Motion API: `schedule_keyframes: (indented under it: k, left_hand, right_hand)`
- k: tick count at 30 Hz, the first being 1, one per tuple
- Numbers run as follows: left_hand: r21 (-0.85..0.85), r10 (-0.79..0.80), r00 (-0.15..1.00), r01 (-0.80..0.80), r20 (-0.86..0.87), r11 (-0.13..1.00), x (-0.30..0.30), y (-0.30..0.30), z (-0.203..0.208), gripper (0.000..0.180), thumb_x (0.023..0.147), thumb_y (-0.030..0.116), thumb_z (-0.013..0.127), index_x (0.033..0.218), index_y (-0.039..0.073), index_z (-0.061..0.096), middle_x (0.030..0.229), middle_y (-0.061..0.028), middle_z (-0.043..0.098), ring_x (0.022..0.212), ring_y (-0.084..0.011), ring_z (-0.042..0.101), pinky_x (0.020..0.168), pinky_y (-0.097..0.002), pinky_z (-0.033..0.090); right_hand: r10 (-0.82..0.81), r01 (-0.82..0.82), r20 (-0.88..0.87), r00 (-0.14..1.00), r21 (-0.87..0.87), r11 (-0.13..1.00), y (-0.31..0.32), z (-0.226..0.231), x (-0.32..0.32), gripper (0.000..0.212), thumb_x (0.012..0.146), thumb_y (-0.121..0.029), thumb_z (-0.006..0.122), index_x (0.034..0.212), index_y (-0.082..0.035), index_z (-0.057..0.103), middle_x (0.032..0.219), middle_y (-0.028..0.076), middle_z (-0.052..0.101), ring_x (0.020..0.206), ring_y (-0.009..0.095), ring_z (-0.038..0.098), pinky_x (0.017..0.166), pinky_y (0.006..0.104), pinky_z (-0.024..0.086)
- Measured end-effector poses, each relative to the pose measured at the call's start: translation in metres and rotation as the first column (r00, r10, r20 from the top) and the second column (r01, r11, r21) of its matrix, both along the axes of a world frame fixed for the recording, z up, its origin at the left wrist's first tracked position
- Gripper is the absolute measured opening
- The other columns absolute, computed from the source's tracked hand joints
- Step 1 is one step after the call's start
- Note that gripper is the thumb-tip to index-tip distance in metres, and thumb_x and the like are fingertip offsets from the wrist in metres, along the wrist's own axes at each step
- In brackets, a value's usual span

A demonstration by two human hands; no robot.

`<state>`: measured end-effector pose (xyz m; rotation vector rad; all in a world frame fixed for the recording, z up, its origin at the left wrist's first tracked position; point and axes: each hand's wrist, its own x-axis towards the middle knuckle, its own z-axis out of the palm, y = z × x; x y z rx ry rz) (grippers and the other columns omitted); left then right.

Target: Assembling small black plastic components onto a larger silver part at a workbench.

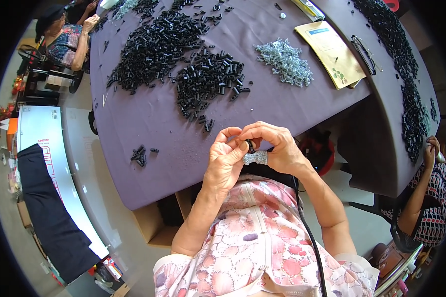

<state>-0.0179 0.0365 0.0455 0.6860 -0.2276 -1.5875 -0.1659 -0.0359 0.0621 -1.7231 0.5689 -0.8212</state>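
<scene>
Both hands meet just beyond the table's near edge, in front of my chest. My left hand (222,161) pinches a small black plastic piece (251,146) between thumb and fingertips. My right hand (281,148) closes on the same piece from the other side, its fingertips touching my left ones. Below the black piece, against my right hand, is a pale grey, speckled bundle (255,158); I cannot tell exactly what it is. Farther off on the table lie heaps of short black plastic tubes (208,81) and a pile of clear plastic pieces (285,62).
A purple-grey cloth covers the table (148,119). A few loose black tubes (139,156) lie left of my hands. Yellow booklets (332,54) and eyeglasses (365,54) rest at the right. People sit at the far left (67,44) and right (426,208), beside more black parts (406,84).
</scene>
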Motion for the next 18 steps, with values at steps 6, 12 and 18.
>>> schedule_keyframes:
  k: [6,12,18]
  left_hand:
    - [0.029,-0.006,0.997,0.008,-0.075,1.000,-0.001,0.000,-0.007,0.041,0.082,-0.002,0.066,0.117,0.004,0.045,0.104,-0.0114,0.061,0.096,-0.0206,0.061,0.090,-0.0347,0.048]
    - [0.045,-0.010,0.998,0.013,-0.063,0.999,-0.003,0.001,-0.007,0.038,0.084,-0.005,0.063,0.115,0.005,0.044,0.098,-0.0123,0.061,0.093,-0.0200,0.062,0.086,-0.0298,0.050]
    - [0.106,0.006,0.997,0.003,-0.081,0.994,0.002,0.006,-0.019,0.036,0.084,-0.004,0.064,0.113,0.005,0.046,0.102,-0.0114,0.061,0.093,-0.0186,0.062,0.086,-0.0301,0.051]
  right_hand:
    - [-0.024,0.025,0.008,1.000,-0.049,0.998,-0.002,-0.003,0.001,0.032,0.069,0.002,0.074,0.098,-0.005,0.064,0.096,0.006,0.066,0.074,0.015,0.060,0.066,0.0249,0.048]
    - [-0.046,0.041,0.069,0.997,0.071,0.997,0.003,-0.012,-0.001,0.029,0.070,-0.005,0.077,0.096,-0.005,0.065,0.096,0.006,0.067,0.082,0.015,0.064,0.069,0.0254,0.049]
    - [0.008,-0.017,0.052,0.999,0.177,0.984,0.005,-0.030,0.003,0.028,0.073,-0.005,0.075,0.099,-0.002,0.064,0.096,0.008,0.065,0.081,0.017,0.062,0.073,0.0283,0.050]
